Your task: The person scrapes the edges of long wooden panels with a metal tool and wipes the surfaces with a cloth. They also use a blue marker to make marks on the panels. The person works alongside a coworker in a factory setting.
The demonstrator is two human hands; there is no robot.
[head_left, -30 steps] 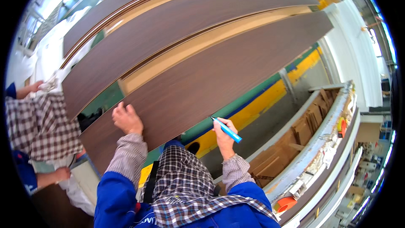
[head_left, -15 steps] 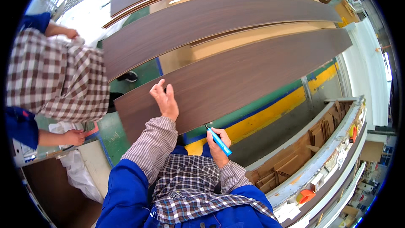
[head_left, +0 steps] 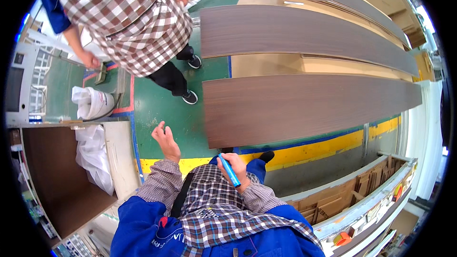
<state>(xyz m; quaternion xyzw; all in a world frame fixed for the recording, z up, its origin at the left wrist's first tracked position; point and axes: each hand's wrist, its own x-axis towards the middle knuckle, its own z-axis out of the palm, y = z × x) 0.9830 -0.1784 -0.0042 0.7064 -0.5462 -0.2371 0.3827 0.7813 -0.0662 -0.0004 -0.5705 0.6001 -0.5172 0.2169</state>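
My right hand [head_left: 240,171] is wrapped round a blue marker pen [head_left: 230,170], its tip pointing up and left, just below the near left corner of a dark brown wood-grain board [head_left: 300,107]. My left hand [head_left: 167,143] is raised over the green floor, left of that board and apart from it. Its fingers are spread and partly bent, with nothing in them. Behind the nearest board lies a second brown board [head_left: 295,31], with light brown cardboard [head_left: 266,65] showing between the two.
A person in a checked apron [head_left: 138,24] stands at the far left. A white bucket [head_left: 98,103] is on the floor. At left is an open brown cabinet [head_left: 52,176]; at right, a long bin [head_left: 333,219] of cardboard pieces, with a roll of orange tape [head_left: 342,239] beside it.
My view has turned left. My left hand has come off the nearest board and is now over the floor. My right hand still holds the marker pen, now near the board's corner.
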